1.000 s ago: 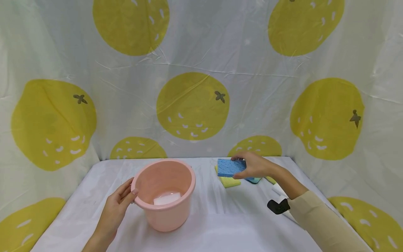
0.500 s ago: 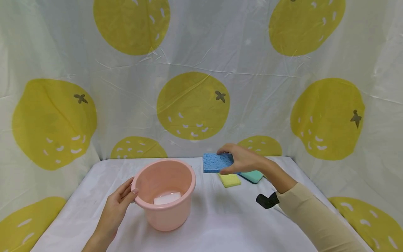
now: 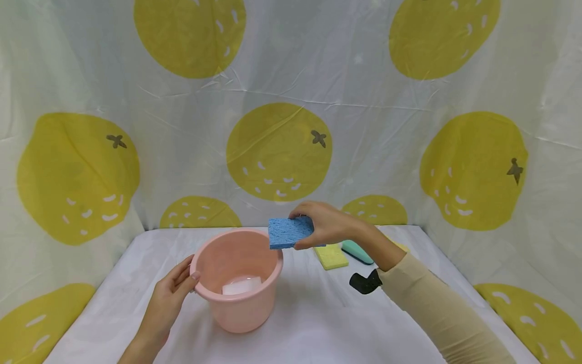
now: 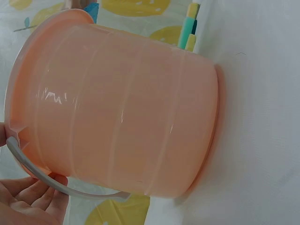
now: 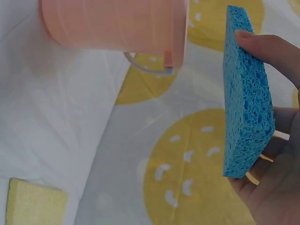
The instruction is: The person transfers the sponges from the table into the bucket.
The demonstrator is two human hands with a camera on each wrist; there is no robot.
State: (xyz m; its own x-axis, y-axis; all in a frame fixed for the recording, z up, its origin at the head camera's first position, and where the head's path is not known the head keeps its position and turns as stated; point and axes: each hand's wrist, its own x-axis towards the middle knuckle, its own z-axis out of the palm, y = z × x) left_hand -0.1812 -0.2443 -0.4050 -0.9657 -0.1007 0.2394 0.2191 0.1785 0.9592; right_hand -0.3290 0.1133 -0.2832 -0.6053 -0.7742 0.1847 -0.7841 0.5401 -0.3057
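A pink bucket (image 3: pixel 241 313) stands on the white cloth, with a white block (image 3: pixel 242 286) lying on its bottom inside. My left hand (image 3: pixel 165 298) grips the bucket's left rim, thumb over the edge and fingers on the outer side. The left wrist view shows the bucket's grey handle (image 4: pixel 70 190) hanging beside those fingers. My right hand (image 3: pixel 325 225) pinches a blue sponge (image 3: pixel 288 232) between thumb and fingers. Held in the air, the sponge overlaps the bucket's right rim in the head view; in the right wrist view it appears apart from the bucket.
Right of the bucket, a yellow sponge (image 3: pixel 332 257) lies on the cloth, with a teal piece with a dark underside (image 3: pixel 357 252) beside it. Another yellow piece (image 3: pixel 400 245) shows partly behind my right forearm. A lemon-patterned curtain (image 3: pixel 182 151) encloses the back and sides.
My right hand has carried the blue sponge leftward from above the yellow sponge to the bucket's right rim. The left hand and the bucket stay in place.
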